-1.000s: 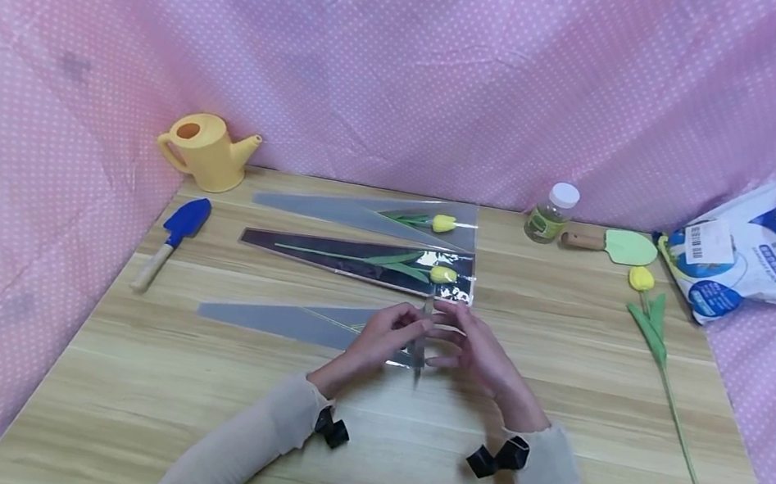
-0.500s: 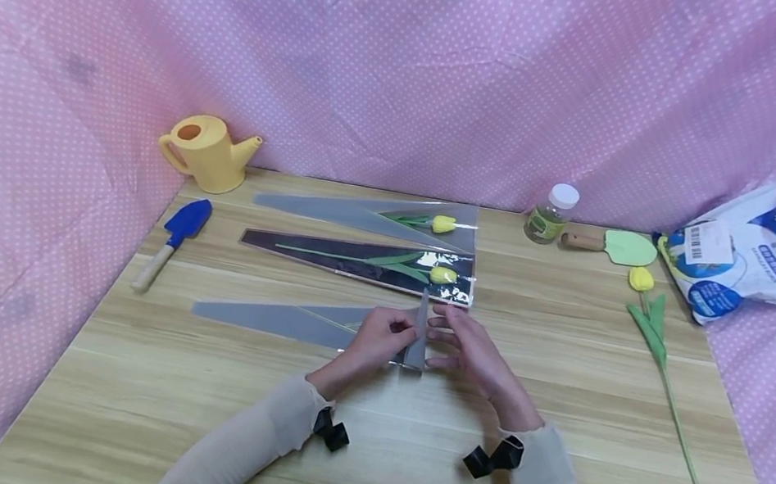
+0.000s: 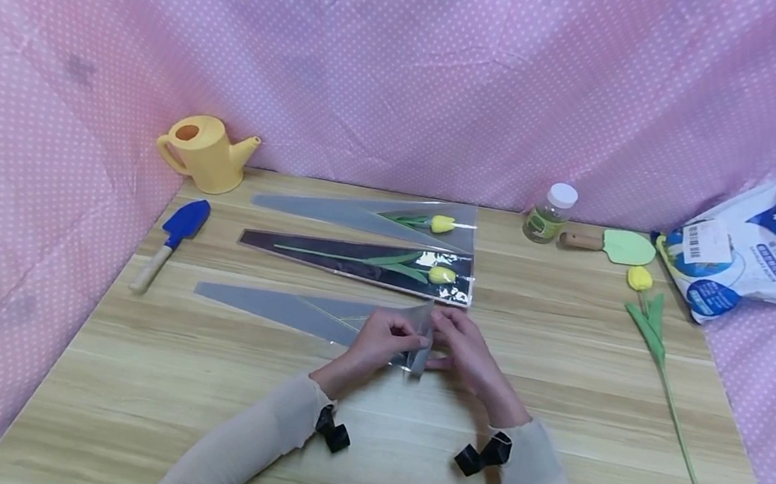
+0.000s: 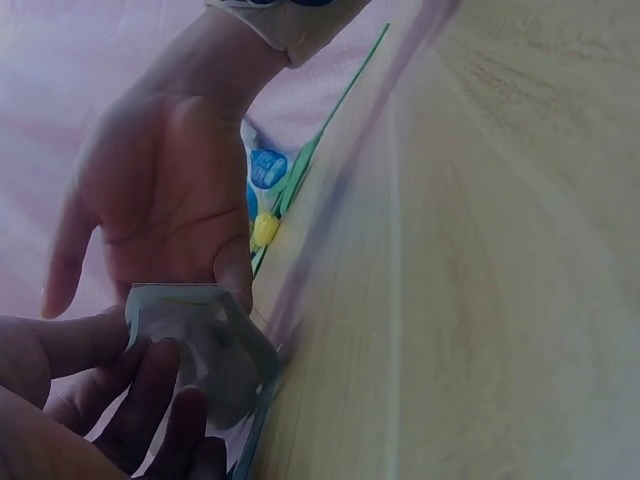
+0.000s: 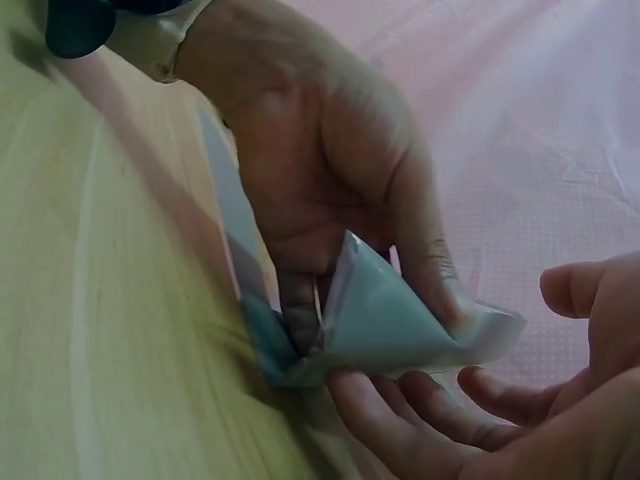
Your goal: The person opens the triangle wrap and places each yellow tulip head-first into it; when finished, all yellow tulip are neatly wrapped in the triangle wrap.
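A grey tapered flower sleeve [image 3: 267, 304] with thin gold lines lies in front of the person, its wide end at the right. That end is bent up, and my left hand [image 3: 373, 345] pinches it between thumb and fingers. In the right wrist view the sleeve's raised flap [image 5: 390, 320] stands as a pale, pointed fold against the left thumb. My right hand [image 3: 474, 357] faces it from the right, fingertips right at the flap's edge and thumb [image 5: 570, 290] apart from it. Part of the right fingers is hidden behind the flap in the left wrist view.
Behind lie a dark sleeve [image 3: 262, 239] and a grey sleeve [image 3: 304, 204], each with a yellow tulip. A loose tulip [image 3: 656, 346] is at right. Around the edges are a watering can [image 3: 214, 155], blue trowel [image 3: 185, 222], jar [image 3: 546, 219], green trowel [image 3: 627, 247] and white bag [image 3: 766, 254].
The right hand has moved left until its fingertips meet the sleeve's raised end. The bent-up flap has turned and leans more, and the sleeve's narrow end has swung slightly away from the person.
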Tool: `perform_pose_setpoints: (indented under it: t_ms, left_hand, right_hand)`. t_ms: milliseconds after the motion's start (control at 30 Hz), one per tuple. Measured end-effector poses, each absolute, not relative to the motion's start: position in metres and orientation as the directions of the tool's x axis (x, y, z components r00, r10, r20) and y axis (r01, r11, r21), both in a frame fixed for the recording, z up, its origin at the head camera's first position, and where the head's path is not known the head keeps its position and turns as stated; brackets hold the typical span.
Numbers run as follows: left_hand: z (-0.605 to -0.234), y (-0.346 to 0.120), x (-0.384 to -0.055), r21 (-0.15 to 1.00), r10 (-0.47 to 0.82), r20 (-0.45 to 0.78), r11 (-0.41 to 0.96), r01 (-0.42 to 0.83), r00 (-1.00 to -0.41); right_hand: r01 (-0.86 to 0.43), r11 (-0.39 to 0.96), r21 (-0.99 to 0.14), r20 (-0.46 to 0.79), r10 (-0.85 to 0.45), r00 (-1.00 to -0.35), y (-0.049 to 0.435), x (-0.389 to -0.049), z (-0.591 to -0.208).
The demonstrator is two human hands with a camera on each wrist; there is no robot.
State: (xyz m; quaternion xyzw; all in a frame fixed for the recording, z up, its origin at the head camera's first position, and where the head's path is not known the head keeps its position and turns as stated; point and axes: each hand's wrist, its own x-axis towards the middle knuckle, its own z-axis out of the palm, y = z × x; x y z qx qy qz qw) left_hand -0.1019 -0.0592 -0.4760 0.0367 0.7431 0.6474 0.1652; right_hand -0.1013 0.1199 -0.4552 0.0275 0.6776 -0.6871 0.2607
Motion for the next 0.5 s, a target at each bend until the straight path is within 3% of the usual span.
perform_pose_setpoints:
  t_ms: [200, 500]
  left_hand:
    - [-0.4766, -0.0579, -0.1005, 0.972, 0.263, -0.195, 0.178, -0.151, -0.945]
    - [-0.4772, -0.0561, -0.1008, 0.968, 0.207, -0.227, 0.154, -0.197, -0.952]
  right_hand:
    - [0.394, 0.102, -0.914, -0.407, -0.213, -0.889, 0.1111, -0.1043, -0.4585]
    - [0.376, 0.161, -0.913, -0.401, -0.170, -0.900, 0.1182, -0.1069, -0.4596]
